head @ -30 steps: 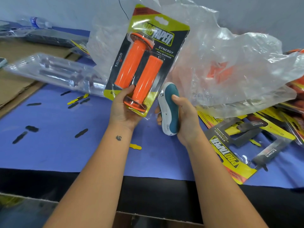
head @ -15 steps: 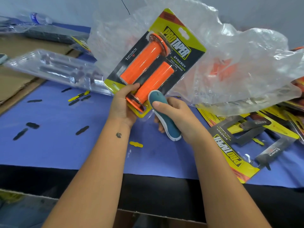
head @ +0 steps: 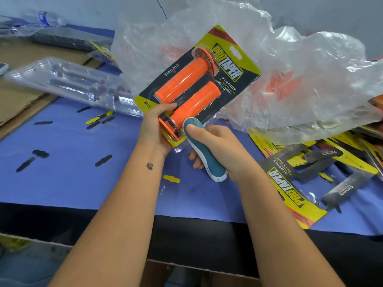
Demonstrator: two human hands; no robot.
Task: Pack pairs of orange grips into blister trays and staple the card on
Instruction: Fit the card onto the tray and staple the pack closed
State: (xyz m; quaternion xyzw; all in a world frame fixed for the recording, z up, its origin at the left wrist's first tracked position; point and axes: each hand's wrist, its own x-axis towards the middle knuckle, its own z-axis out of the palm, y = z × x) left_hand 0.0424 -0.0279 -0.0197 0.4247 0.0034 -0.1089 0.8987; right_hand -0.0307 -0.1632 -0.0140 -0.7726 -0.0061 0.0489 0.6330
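Above the blue worktop point(head: 68, 172), the left hand point(head: 154, 129) pinches the blister pack point(head: 199, 83) by its lower corner; the right hand point(head: 215, 148), fingers curled, grips a teal stapler point(head: 204, 154) against its bottom edge.

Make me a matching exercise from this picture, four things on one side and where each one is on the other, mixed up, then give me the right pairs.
Things:
1. stapler
2. blister pack of orange grips
3. stack of empty clear trays
4. loose printed cards

Places:
A. lying on the blue mat, to the right
B. gripped in the right hand
C. lying at the left, behind the mat's far edge
D. held up at its lower end by the left hand

Pairs: 1-B, 2-D, 3-C, 4-A
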